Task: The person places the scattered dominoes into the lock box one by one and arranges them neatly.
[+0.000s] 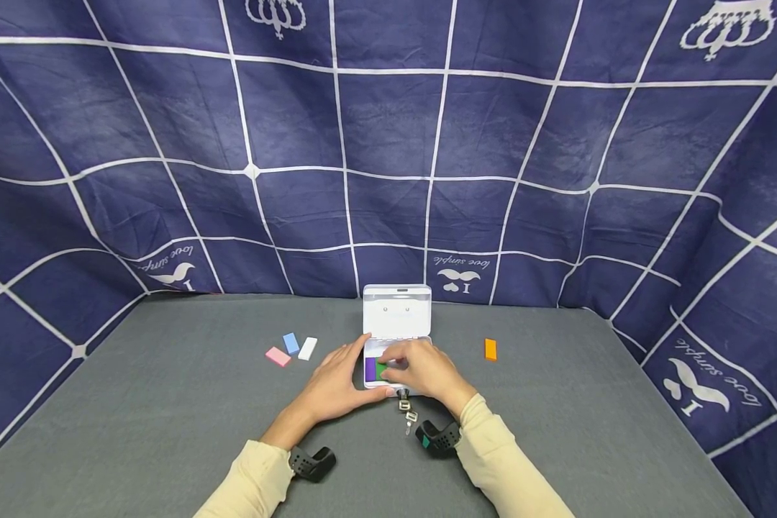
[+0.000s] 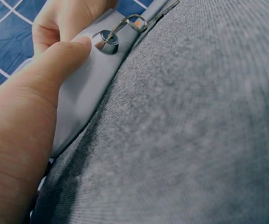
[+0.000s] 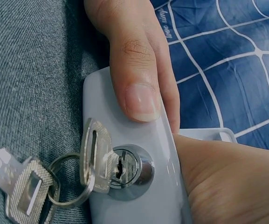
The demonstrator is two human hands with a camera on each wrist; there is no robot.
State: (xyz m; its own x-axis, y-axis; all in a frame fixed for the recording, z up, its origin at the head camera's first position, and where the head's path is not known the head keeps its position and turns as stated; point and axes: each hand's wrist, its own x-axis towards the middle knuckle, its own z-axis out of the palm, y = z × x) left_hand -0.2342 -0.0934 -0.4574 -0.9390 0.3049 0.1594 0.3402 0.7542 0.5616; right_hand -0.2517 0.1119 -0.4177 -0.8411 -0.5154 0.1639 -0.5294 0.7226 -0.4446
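Observation:
A white lockbox stands on the table with its lid raised toward the back. My left hand grips it at the left, fingers along the side and thumb on the front wall by the lock. Inside, a purple block lies at the left, with a green block beside it. My right hand reaches into the box from the right and pinches the green block between thumb and fingers. One key sits in the round lock; a second key hangs from its ring.
Left of the box lie a blue block, a white block and a pink block. An orange block lies on the right. Behind the grey table hangs a blue checked cloth.

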